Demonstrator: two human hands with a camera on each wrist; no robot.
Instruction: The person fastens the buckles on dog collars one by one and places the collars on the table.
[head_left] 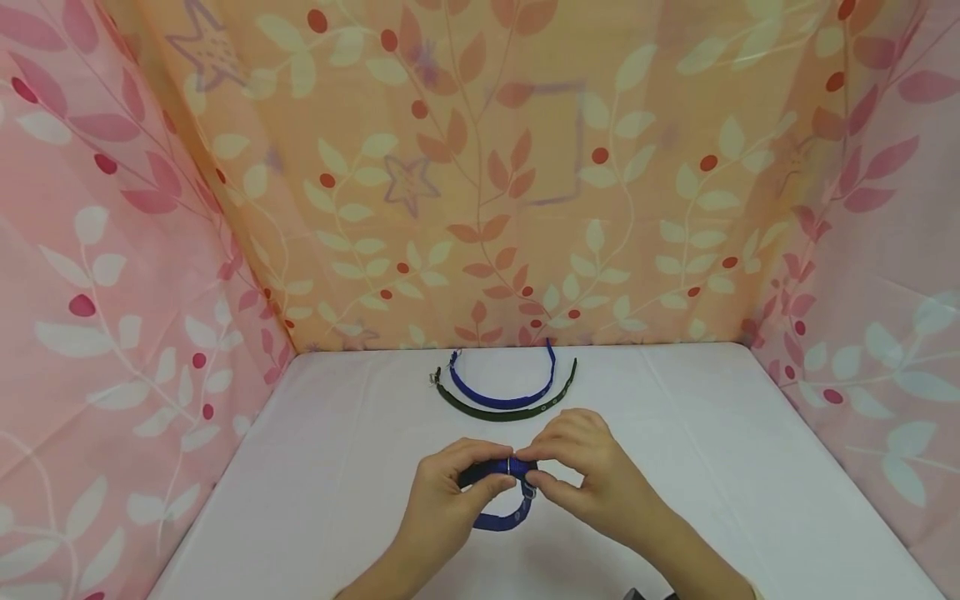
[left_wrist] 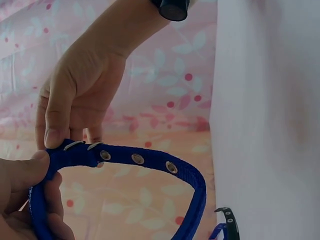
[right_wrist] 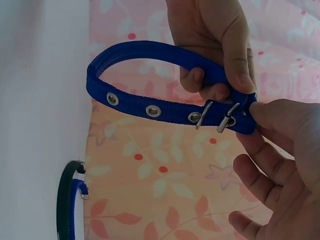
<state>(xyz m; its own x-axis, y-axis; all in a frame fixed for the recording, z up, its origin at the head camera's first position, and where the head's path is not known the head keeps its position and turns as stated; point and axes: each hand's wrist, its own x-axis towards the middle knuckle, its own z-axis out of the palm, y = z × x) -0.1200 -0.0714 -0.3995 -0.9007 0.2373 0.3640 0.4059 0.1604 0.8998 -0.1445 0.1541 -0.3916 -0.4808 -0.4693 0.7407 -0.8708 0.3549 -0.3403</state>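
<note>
On the far left, pink leaf-patterned cloth (head_left: 112,333) rose beside the white surface (head_left: 300,467). Next came the left hand (head_left: 447,497), gripping the held blue collar (head_left: 497,524) with its thumb on the band and its fingers curled behind. That collar was bent into a loop above the near part of the surface, between the two hands. Along its strap ran metal eyelets (right_wrist: 153,111), leading to a silver buckle (right_wrist: 223,124); whether the prong sat fully through an eyelet could not be told. Farther back, against much the same span, a dark green collar (head_left: 491,415) curved around the near side of a second blue collar (head_left: 502,403), both lying on the surface before an orange patterned backdrop (head_left: 480,167). To their right, the right hand (head_left: 592,467) pinched the held collar by the buckle between thumb and forefinger. More pink cloth (head_left: 885,292) stood at the far right.
</note>
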